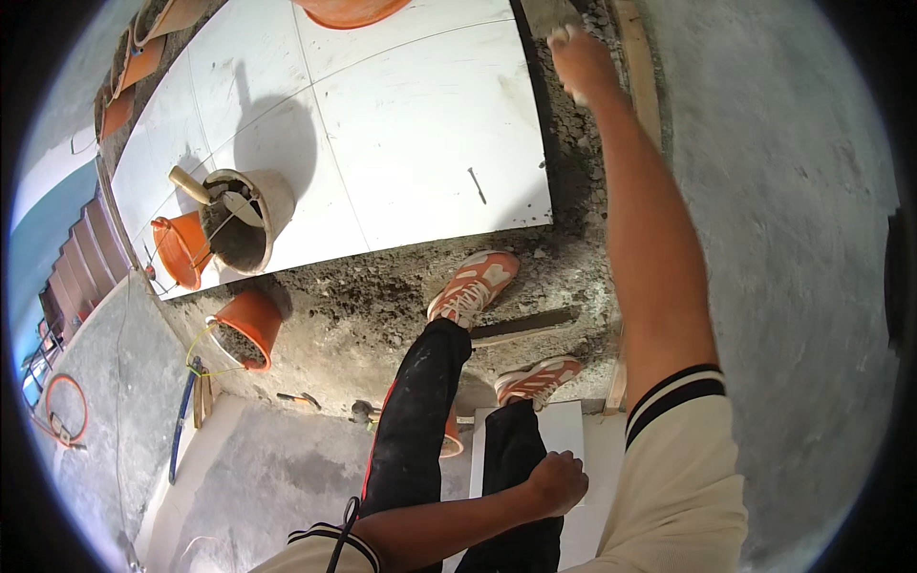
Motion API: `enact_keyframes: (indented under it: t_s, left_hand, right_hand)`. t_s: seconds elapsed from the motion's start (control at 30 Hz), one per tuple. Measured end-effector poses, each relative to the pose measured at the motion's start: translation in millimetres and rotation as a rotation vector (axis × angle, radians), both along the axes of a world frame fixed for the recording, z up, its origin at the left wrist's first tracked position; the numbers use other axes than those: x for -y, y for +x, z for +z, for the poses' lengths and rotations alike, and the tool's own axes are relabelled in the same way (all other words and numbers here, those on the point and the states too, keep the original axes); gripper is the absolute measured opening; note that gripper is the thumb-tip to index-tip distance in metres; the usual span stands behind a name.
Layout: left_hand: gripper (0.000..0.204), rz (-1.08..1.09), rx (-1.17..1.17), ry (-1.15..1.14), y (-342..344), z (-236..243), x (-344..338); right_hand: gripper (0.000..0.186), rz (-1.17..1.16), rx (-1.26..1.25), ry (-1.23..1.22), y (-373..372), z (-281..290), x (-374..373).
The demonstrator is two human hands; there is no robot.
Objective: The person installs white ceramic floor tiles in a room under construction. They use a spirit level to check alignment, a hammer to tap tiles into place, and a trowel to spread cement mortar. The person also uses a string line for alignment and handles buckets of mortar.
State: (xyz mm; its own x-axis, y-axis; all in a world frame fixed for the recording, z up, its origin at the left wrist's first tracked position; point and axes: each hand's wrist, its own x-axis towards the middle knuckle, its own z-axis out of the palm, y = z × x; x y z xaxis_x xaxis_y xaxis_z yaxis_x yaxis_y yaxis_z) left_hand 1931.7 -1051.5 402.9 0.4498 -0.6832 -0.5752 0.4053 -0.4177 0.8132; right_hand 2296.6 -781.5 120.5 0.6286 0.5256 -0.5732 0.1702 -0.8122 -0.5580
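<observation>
My right hand (pixel 585 67) reaches far out over the strip of rubble at the right edge of the white tiles (pixel 430 124). Its fingers are closed, with something pale showing at both sides of the fist; I cannot make out what it is. A wooden batten (pixel 638 72) runs along the strip close to that hand. My left hand (pixel 559 484) is curled into a fist in front of my thigh, and nothing shows in it. On the tile under the right arm's reach lies a nail or bolt (pixel 477 185).
A grey-filled bucket (pixel 277 205) and an orange bucket (pixel 181 250) stand on the tiles at left. Another orange bucket (pixel 256 320) sits on the rough bed below them. A hammer (pixel 299 399) lies on the floor. Wood (pixel 525 326) lies between my shoes.
</observation>
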Motion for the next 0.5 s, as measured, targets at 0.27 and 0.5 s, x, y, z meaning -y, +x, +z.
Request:
enact_keyframes:
  t_s: [0.27,0.5]
  left_hand:
    - [0.02,0.109,0.071,-0.003,12.5,-3.7,-14.3]
    - [0.02,0.142,0.04,-0.01,19.3,-3.6,-24.7]
  right_hand:
    - [0.057,0.065,-0.082,-0.152,5.8,5.8,-4.8]
    - [0.051,0.108,0.066,-0.171,-123.7,16.8,153.6]
